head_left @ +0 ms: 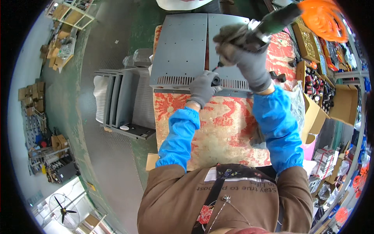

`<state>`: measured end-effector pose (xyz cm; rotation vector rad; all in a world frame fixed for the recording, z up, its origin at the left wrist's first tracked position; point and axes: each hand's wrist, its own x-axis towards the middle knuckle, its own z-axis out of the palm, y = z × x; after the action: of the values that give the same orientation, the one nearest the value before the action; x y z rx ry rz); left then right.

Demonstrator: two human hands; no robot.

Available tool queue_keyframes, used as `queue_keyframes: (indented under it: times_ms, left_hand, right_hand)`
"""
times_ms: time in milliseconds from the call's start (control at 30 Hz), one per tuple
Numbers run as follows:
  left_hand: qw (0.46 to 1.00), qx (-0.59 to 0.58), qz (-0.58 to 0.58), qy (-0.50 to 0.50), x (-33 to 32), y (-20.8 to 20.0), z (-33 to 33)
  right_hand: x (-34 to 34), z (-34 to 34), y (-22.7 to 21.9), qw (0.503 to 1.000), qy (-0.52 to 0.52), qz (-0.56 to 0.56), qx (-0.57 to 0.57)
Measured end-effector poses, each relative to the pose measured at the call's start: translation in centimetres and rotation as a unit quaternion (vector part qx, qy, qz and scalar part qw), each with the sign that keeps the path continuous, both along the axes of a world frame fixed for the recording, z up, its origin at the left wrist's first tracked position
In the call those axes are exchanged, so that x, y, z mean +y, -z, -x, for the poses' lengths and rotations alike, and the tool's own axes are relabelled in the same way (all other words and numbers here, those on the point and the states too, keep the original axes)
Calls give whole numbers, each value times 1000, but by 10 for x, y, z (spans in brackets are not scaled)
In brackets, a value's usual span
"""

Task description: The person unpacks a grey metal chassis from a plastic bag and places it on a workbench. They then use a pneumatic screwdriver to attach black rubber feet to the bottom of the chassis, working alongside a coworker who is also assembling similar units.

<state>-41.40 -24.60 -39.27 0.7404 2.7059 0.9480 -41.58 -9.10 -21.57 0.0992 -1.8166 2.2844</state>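
Two grey sheet-metal panels lie side by side on the worktable, a left panel (183, 46) and a right panel (229, 76), both with small holes and a row of slots along the near edge. My left hand (201, 89), in a grey glove, pinches a small round black part (216, 80) at the near edge, where the panels meet. My right hand (249, 62), gloved too and blurred, is closed around a dark power screwdriver (272, 24). The screwdriver's thin tip points down toward the black part. An orange coiled hose (325, 19) hangs beside its far end.
The worktable (210, 132) has a worn, red-patched wooden top. On the left stand several grey metal panels (126, 97). Boxes of screws (306, 41) and a box of black and red parts (317, 84) line the right side, near an open cardboard box (344, 103) and clear plastic wrap (295, 107).
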Motion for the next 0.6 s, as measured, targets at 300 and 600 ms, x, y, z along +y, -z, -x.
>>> queue_keyframes:
  times_ms: [300, 600]
  left_hand:
    - [988, 64, 14, -143, 10, 27, -36]
    - [974, 158, 158, -41, -25, 63, -193]
  right_hand:
    - [44, -47, -10, 991, 113, -16, -76]
    - [56, -55, -5, 978, 187, 24, -94]
